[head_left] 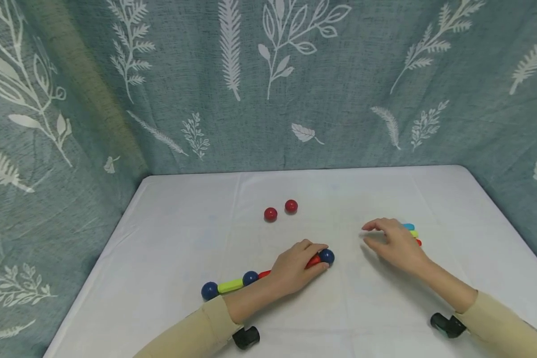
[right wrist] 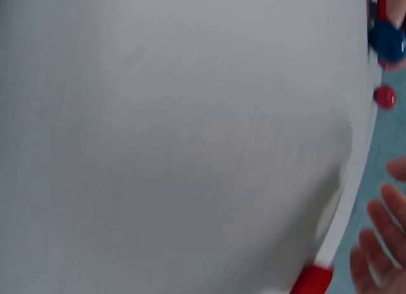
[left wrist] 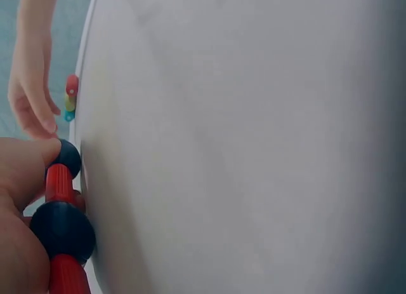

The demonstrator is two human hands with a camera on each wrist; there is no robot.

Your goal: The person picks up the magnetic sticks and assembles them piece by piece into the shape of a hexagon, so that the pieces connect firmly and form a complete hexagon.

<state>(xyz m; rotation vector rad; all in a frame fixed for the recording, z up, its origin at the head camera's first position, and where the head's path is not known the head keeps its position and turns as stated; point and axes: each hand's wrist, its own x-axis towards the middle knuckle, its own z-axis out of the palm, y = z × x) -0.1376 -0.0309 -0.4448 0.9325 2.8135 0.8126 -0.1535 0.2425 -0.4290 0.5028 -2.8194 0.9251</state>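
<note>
My left hand point(head_left: 295, 268) grips the right part of a chain of dark blue balls and coloured rods, its fingers and thumb around a red rod point(left wrist: 60, 183) close to the end ball point(head_left: 326, 256). Beyond the wrist the chain goes on leftward with another blue ball point(head_left: 250, 278), a yellow-green rod point(head_left: 230, 286) and a blue ball point(head_left: 209, 291) at its far end. The palm hides its middle in the head view; the left wrist view shows a blue ball point(left wrist: 63, 233) there. My right hand point(head_left: 396, 243) hovers over the table, fingers loosely bent and apart, holding nothing.
Just beyond the right hand lie blue point(head_left: 409, 226), yellow-green point(head_left: 413, 233) and red point(head_left: 418, 242) rods, partly covered by it. Two red balls point(head_left: 270, 215) point(head_left: 291, 206) sit farther back on the white-covered table point(head_left: 197, 214). A patterned curtain point(head_left: 259, 134) hangs behind.
</note>
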